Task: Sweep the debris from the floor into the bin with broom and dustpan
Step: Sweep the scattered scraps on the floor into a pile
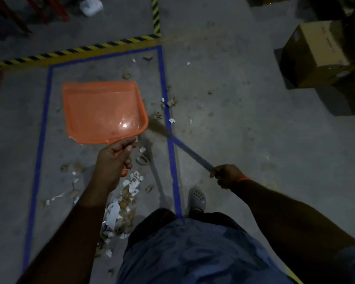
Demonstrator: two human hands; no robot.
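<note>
On the floor: debris (123, 201) lies mostly heaped by the person's feet inside a blue tape (41, 128) rectangle, with scraps strewn past its right edge.
Left hand (113, 158): fingers curled round the handle of the dustpan (103, 111), held clear of the heap.
Right hand (226, 175): clamped on the broom (191, 152), bristles blurred near the pan's corner.
Bin: not in view.
Risk: a fast stroke could scatter the light paper; a raised pan lip lets scraps slide beneath.
</note>
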